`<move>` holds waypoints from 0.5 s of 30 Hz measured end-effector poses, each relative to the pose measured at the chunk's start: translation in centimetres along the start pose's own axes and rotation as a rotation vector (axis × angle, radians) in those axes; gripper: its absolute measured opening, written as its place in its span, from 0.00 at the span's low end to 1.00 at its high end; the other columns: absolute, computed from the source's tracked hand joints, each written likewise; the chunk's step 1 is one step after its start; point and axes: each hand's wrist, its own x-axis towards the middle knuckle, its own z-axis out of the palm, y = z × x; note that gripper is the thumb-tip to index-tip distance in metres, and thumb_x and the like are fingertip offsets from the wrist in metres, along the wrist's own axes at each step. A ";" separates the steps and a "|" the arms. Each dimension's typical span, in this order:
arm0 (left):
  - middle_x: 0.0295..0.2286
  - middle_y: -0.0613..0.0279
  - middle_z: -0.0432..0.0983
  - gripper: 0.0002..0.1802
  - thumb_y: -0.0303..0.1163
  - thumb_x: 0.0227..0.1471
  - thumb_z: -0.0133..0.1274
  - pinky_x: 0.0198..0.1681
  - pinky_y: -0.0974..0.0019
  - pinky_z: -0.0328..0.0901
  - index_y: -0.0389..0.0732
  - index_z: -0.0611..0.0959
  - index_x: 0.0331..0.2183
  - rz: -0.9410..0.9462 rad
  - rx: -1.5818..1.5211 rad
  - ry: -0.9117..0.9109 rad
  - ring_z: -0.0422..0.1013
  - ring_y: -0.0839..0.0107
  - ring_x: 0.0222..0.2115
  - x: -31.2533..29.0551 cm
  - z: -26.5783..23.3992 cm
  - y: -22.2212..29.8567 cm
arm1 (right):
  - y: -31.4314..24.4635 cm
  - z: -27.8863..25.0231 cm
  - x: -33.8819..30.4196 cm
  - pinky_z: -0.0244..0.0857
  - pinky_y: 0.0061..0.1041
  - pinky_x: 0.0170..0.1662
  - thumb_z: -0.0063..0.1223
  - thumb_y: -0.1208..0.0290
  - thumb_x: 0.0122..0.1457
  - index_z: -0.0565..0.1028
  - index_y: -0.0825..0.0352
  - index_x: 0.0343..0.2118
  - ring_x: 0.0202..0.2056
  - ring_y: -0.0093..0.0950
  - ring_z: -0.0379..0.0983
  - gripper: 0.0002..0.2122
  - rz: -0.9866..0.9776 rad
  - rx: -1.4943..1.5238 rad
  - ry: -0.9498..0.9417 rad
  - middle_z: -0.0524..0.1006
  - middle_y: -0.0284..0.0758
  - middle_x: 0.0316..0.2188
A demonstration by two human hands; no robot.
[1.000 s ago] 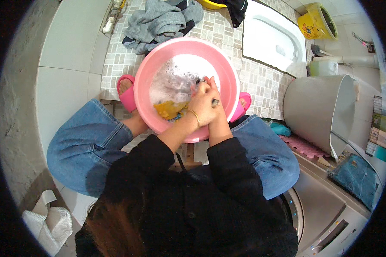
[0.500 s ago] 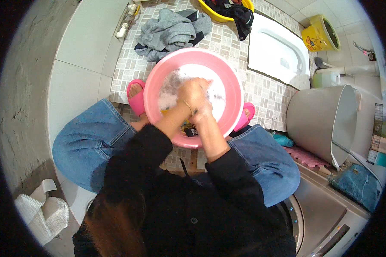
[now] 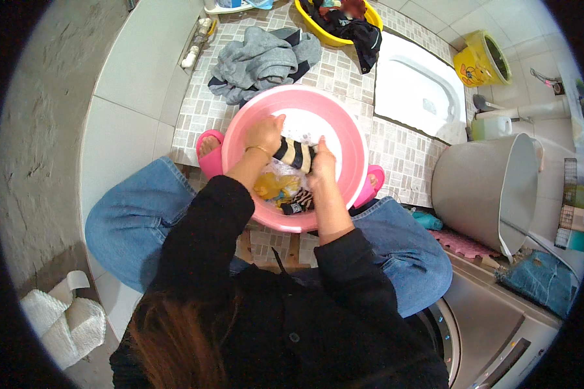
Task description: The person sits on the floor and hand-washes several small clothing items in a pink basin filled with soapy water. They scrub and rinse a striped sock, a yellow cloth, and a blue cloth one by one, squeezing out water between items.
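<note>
A pink basin (image 3: 352,136) of white, foamy water (image 3: 305,123) stands on the floor between my feet. Stretched across its middle is a small wet cloth (image 3: 295,153) with black and cream stripes. My left hand (image 3: 264,135) is closed on the cloth's left end, and my right hand (image 3: 322,165) grips the right end with the thumb up. Nearer to me in the basin lie a yellow wet cloth (image 3: 276,187) and a dark patterned cloth (image 3: 300,202). What kind of garment the striped cloth is, I cannot tell.
Grey clothes (image 3: 259,61) lie heaped beyond the basin. A yellow basin (image 3: 328,35) of dark clothes is at the back, near a squat toilet (image 3: 418,84). On the right stand a large grey bin (image 3: 483,188), a yellow bucket (image 3: 480,61) and a washing machine (image 3: 493,305).
My hands were together over the foam, one covering the other. Now they are apart, with the striped cloth showing between them. The yellow cloth is more exposed.
</note>
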 end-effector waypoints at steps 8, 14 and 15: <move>0.48 0.48 0.58 0.32 0.57 0.47 0.43 0.41 0.50 0.62 0.43 0.68 0.47 -0.014 0.317 -0.007 0.64 0.45 0.43 -0.9 1.8 -0.8 | 1.9 -4.8 3.2 0.53 0.38 0.51 0.55 0.73 0.45 0.65 0.64 0.46 0.47 0.43 0.58 0.22 -0.529 -1.115 0.318 0.60 0.49 0.46; 0.54 0.60 0.51 0.28 0.51 0.44 0.50 0.48 0.34 0.48 0.58 0.67 0.48 0.165 0.526 -0.077 0.47 0.53 0.55 -3.4 5.8 0.5 | 2.3 -6.8 4.2 0.54 0.36 0.50 0.55 0.70 0.46 0.64 0.66 0.47 0.46 0.39 0.60 0.23 -0.455 -0.875 0.459 0.64 0.45 0.43; 0.54 0.60 0.51 0.29 0.50 0.44 0.51 0.47 0.34 0.49 0.57 0.67 0.49 0.150 0.576 -0.106 0.47 0.54 0.55 -2.9 5.8 0.5 | 2.3 -6.9 4.3 0.55 0.35 0.49 0.55 0.70 0.47 0.64 0.67 0.46 0.44 0.37 0.61 0.22 -0.428 -0.730 0.411 0.65 0.44 0.42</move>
